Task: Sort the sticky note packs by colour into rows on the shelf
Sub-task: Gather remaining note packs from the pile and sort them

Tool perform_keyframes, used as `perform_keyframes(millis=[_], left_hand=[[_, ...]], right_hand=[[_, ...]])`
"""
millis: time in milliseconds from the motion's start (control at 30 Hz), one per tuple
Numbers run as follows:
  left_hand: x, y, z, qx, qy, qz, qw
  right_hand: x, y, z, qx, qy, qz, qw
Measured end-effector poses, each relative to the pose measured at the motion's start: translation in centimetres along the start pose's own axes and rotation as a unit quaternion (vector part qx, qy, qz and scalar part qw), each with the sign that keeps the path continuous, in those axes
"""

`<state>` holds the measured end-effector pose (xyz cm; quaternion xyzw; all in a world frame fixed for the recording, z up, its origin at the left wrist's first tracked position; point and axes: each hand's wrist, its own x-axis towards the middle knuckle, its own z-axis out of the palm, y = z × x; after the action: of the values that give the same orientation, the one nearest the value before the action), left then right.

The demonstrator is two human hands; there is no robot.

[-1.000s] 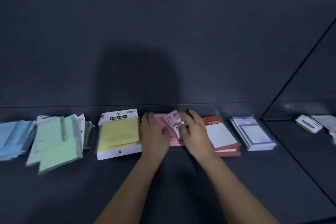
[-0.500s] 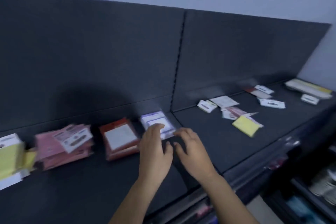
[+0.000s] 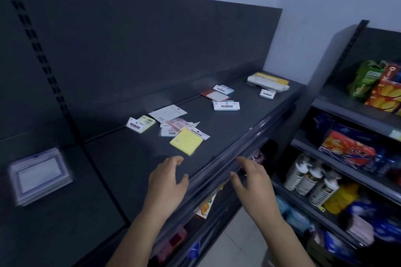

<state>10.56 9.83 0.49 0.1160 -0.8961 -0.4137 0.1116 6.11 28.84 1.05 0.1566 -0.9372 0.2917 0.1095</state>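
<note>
Loose sticky note packs lie scattered on the dark shelf (image 3: 227,136). Nearest is a yellow pack (image 3: 186,142), with a pink pack (image 3: 176,124), a pale yellow-green pack (image 3: 141,124) and a white card (image 3: 167,112) behind it. Farther right lie a red-framed pack (image 3: 214,94), a white pack labelled STICKY NOTE (image 3: 226,106), another small white pack (image 3: 267,94) and a yellow-and-white stack (image 3: 268,81). A purple-framed stack (image 3: 39,174) sits at the far left. My left hand (image 3: 167,180) hovers above the shelf's front part, fingers loosely spread, holding nothing. My right hand (image 3: 253,179) hangs empty beyond the shelf's front edge.
A second shelving unit (image 3: 347,115) on the right holds snack bags, boxes and white bottles (image 3: 310,180). Lower shelves under the front edge carry more goods. The dark back panel (image 3: 152,50) rises behind the packs.
The view has swung right, from the sorted row to the scattered packs. Both hands left the pink and purple stacks and moved right; they now hover empty near the shelf's front edge.
</note>
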Motion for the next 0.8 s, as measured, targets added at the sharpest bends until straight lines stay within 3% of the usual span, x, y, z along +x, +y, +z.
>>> perform_keyframes(millis=[200,433,633,800], left_hand=[[5.8,-0.1,2.0,0.028,0.012,-0.032,0.999],[14.6,-2.0,1.7,0.081,0.093,-0.124,0.985],[19.3,-3.2,2.9,0.179,0.013,-0.221,0.959],[21.2,-2.5,4.3,0.191,0.028,-0.272,0.943]], right_hand=[[4.8,2.5,1.3,0.024,-0.030,0.003,0.999],[13.2,3.2,4.0,0.026,-0.088,-0.040,0.995],[18.0,4.4,5.4,0.044,-0.113,-0.062,0.991],[21.9,7.4,5.9,0.062,-0.135,-0.074,0.986]])
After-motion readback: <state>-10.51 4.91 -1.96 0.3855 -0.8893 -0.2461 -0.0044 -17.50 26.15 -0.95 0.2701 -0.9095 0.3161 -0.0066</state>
